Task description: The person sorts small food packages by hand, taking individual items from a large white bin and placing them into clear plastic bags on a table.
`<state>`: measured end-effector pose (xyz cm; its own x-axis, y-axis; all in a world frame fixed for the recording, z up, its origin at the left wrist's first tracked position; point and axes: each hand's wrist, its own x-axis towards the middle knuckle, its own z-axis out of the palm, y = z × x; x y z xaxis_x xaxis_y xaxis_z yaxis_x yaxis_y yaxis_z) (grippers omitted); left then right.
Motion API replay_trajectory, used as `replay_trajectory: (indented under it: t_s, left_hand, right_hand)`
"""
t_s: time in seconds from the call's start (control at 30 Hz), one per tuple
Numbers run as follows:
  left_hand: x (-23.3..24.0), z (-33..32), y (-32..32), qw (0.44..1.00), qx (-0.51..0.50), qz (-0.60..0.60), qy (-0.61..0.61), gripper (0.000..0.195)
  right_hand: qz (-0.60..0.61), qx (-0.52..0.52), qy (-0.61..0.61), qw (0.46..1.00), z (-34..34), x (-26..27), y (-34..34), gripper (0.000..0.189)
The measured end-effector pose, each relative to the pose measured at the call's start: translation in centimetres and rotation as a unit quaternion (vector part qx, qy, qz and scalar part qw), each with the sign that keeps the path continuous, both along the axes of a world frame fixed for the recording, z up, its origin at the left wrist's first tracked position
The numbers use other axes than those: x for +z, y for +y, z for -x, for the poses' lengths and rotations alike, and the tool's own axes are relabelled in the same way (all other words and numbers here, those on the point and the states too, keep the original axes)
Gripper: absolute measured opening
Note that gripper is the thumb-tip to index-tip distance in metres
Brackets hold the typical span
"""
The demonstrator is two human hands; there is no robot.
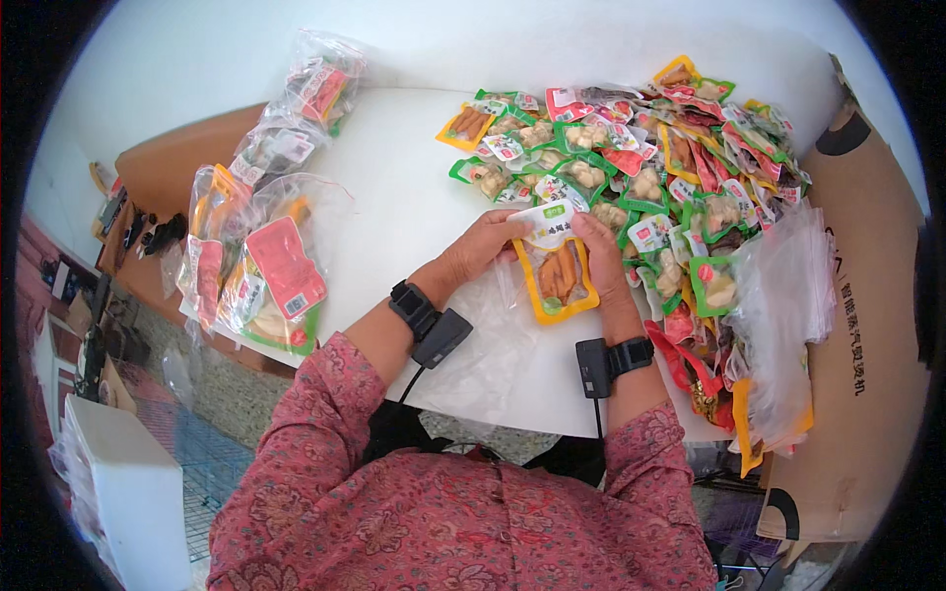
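Note:
Both hands hold a yellow-edged snack packet (558, 273) by its white top, its clear window facing up and showing brown food pieces. My left hand (484, 247) pinches the upper left corner, and my right hand (600, 258) grips the upper right side. Beneath the packet and my left forearm, a clear plastic bag (477, 347) lies crumpled on the white table (392, 177). Just past my hands spreads a large heap of sealed snack packets (584, 173) with green, yellow and red edges.
At the left stand filled clear bags of packets (284, 273), with another filled bag (321, 89) behind. A stack of flat clear bags (783, 295) lies over the heap's right side. A cardboard box (865, 325) borders the table's right. A white box (129, 487) stands lower left.

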<state>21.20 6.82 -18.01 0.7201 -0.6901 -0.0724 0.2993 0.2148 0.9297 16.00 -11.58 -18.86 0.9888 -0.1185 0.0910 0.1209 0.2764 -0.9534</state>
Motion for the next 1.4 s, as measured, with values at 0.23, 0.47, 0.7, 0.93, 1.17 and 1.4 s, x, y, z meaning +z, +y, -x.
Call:
replay_trajectory:
  t_s: [0.23,0.47,0.7,0.93,1.17,1.4]
  left_hand:
    - [0.6,0.6,-0.3,1.0,0.022,0.015,0.01,0.034]
    - [0.0,-0.1,0.2,0.999,-0.015,0.018,-0.022,0.039]
    - [0.3,0.3,0.0,1.0,-0.009,-0.002,-0.011,0.023]
    - [0.1,0.1,0.1,1.0,-0.018,0.015,-0.018,0.02]
    - [-0.2,-0.1,0.1,0.999,-0.04,0.001,-0.033,0.016]
    - [0.3,0.2,0.1,0.998,-0.041,-0.014,-0.051,0.014]
  right_hand:
    - [-0.093,0.025,0.025,0.995,0.1,0.1,0.3,0.024]
    - [-0.091,0.013,0.03,0.995,0.0,0.0,0.5,0.025]
    - [-0.095,0.007,-0.003,0.995,-0.8,-1.3,-0.5,0.023]
    - [-0.101,0.027,-0.008,0.995,-0.9,-1.2,-0.6,0.019]
    - [-0.132,0.009,-0.025,0.991,-0.5,-0.3,-0.1,0.015]
    - [-0.14,-0.012,-0.017,0.99,-0.5,-0.3,0.1,0.012]
